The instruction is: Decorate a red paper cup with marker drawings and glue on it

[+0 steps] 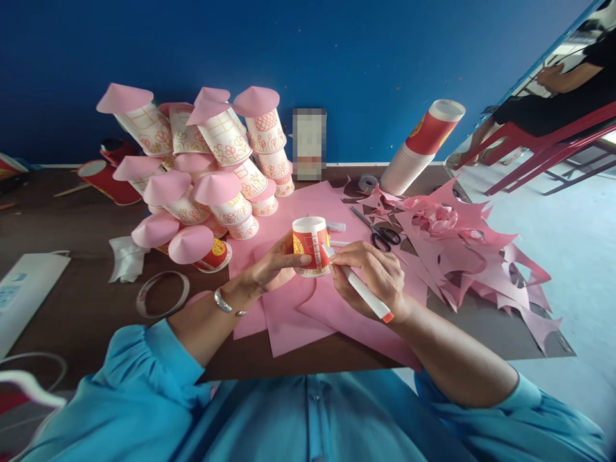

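My left hand (279, 263) grips a red and white paper cup (310, 231) by its side, above sheets of pink paper (308, 321). The cup has yellow patterns and a white strip with print down its side. In my right hand (373, 276) is a white marker pen (363, 292) with a red-orange end, its tip close against the cup's right side. I cannot tell whether the tip touches it. Behind the cup lies a small white marker cap (335, 226).
Cups with pink cone tops (219, 189) are piled at left. Right of centre are scissors (380, 231), a tape roll (368, 184), a tall leaning cup stack (414, 151) and pink paper scraps (462, 237). A tape ring (162, 295) lies left. A seated person (553, 96) is at far right.
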A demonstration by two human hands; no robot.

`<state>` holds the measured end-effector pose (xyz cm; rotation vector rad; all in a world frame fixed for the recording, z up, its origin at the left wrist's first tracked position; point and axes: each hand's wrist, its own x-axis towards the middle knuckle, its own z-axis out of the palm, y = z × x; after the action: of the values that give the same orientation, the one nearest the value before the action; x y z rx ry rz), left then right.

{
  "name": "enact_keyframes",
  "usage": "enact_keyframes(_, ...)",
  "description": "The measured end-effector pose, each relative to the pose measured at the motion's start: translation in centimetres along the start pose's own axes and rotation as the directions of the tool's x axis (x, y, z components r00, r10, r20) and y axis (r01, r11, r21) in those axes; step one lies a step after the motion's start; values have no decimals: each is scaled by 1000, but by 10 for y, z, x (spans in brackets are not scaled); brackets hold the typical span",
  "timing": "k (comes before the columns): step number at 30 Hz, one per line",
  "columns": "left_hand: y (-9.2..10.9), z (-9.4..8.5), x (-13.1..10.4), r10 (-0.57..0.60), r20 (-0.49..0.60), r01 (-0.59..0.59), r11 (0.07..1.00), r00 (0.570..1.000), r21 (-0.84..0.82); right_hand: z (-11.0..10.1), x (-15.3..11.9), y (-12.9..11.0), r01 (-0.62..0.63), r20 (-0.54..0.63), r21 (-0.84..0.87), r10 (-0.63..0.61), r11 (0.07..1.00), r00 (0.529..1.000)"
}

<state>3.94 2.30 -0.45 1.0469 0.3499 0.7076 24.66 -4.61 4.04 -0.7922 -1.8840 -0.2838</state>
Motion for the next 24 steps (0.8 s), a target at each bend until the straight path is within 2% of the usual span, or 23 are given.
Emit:
enact_keyframes(9, -2, -4, -4, -23, 11, 23, 999, 1000, 24, 0, 1, 1, -17, 40, 31, 16, 999, 999)
enact_keyframes(15, 0, -2, -4, -3, 74, 1, 1000, 997, 27, 0, 1, 1, -25, 58, 18, 24, 1000, 998)
enact_keyframes(21, 3, -1, -1, -39, -2, 39, 999, 999, 29, 2, -2, 0, -30, 61, 9, 29, 1000, 998)
enact_keyframes(24, 4, 0, -1, -35, -4, 35, 999, 999, 22, 2, -2, -1, -19, 68, 11, 18, 1000, 998)
